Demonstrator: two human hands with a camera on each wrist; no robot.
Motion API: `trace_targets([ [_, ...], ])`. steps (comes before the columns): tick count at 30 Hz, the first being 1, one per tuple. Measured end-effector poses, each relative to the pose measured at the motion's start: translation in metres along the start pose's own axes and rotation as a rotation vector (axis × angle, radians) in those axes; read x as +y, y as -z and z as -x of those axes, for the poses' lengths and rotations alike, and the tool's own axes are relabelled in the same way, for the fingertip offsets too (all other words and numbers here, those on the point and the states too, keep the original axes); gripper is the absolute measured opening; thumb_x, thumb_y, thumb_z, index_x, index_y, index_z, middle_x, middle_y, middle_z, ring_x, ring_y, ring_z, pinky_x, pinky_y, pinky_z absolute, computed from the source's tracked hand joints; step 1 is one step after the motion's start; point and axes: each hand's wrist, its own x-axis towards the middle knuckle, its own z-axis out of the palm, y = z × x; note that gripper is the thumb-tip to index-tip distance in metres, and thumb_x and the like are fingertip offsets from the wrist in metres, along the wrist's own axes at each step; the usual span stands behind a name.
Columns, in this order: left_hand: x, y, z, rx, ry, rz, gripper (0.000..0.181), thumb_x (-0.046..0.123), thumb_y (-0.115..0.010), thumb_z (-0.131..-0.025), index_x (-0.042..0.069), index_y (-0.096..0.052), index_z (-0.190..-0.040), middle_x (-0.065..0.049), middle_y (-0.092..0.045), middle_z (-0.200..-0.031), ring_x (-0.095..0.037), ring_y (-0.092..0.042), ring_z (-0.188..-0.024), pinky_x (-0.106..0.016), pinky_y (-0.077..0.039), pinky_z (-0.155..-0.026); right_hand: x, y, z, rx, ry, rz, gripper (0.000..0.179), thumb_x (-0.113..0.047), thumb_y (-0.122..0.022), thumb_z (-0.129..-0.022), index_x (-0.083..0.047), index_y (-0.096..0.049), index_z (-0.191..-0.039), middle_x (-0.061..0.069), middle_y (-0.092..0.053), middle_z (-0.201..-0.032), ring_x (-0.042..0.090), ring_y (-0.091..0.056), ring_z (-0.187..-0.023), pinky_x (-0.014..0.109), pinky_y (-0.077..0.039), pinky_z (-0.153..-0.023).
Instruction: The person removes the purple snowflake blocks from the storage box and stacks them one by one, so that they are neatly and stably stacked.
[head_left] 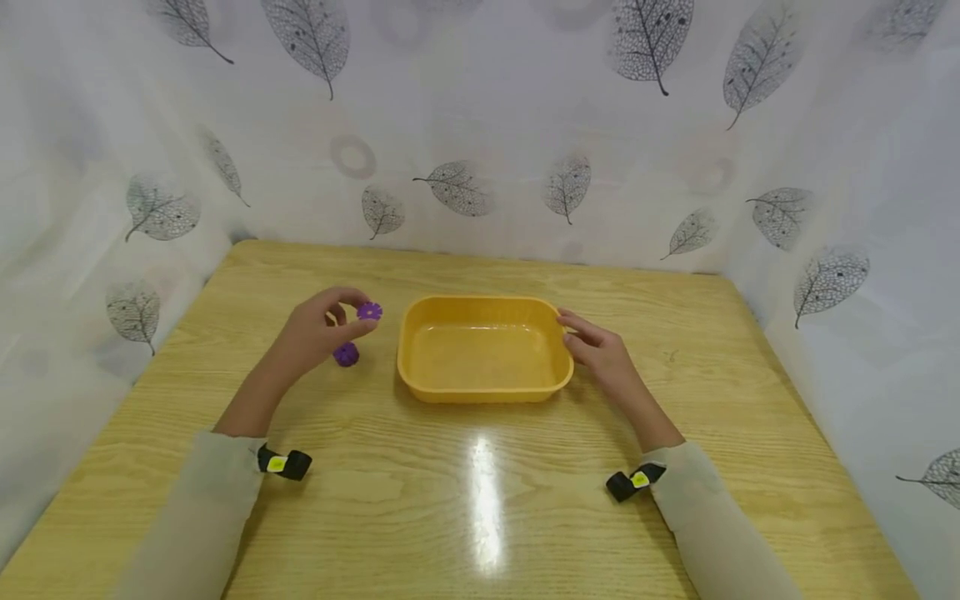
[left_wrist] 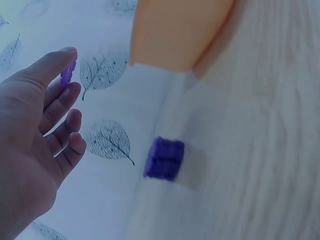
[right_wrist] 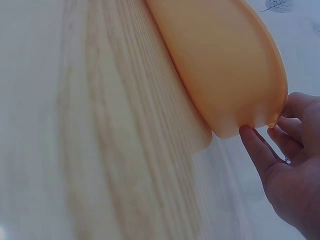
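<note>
A thin purple disc with a notched edge, a snowflake building piece (head_left: 363, 312), is pinched between the thumb and fingertips of my left hand (head_left: 311, 329), raised above the table. Just below that hand stands a small stack of purple discs (head_left: 346, 355); the left wrist view shows the stack (left_wrist: 164, 159) side-on, upright and not touched. My right hand (head_left: 606, 354) rests its fingertips and thumb against the right end of a yellow rectangular plastic basin (head_left: 483, 394). In the right wrist view, fairly straight fingers (right_wrist: 260, 152) touch the basin's outer wall. Nothing lies inside the basin.
Beneath everything is a light wooden table (head_left: 390, 500), with glare near its front middle. White curtains (head_left: 480, 108) printed with grey leaves hang behind it and on both sides. A black strap with a yellow tag (head_left: 279, 463) sits on each wrist.
</note>
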Motion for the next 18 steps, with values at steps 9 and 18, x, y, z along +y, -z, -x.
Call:
trace_targets([
  [9, -0.03, 0.008, 0.017, 0.004, 0.005, -0.037, 0.052, 0.053, -0.067, -0.093, 0.017, -0.06, -0.13, -0.004, -0.062, -0.119, -0.023, -0.051, -0.093, -0.033, -0.048, -0.067, 0.002, -0.001, 0.0, -0.004, 0.008, -0.009, 0.045, -0.028, -0.057, -0.104, -0.012, -0.054, -0.146, -0.003, -0.039, -0.161, 0.029, -0.057, -0.13, 0.022, -0.055, -0.091],
  [18, -0.047, 0.013, 0.025, -0.037, 0.053, -0.078, 0.052, 0.052, -0.066, -0.094, 0.014, -0.06, -0.129, -0.009, -0.061, -0.12, -0.025, -0.051, -0.094, -0.034, -0.048, -0.063, 0.003, 0.0, 0.0, -0.007, 0.015, -0.026, 0.048, -0.031, -0.058, -0.104, -0.011, -0.052, -0.147, -0.001, -0.039, -0.161, 0.029, -0.057, -0.129, 0.022, -0.055, -0.09],
])
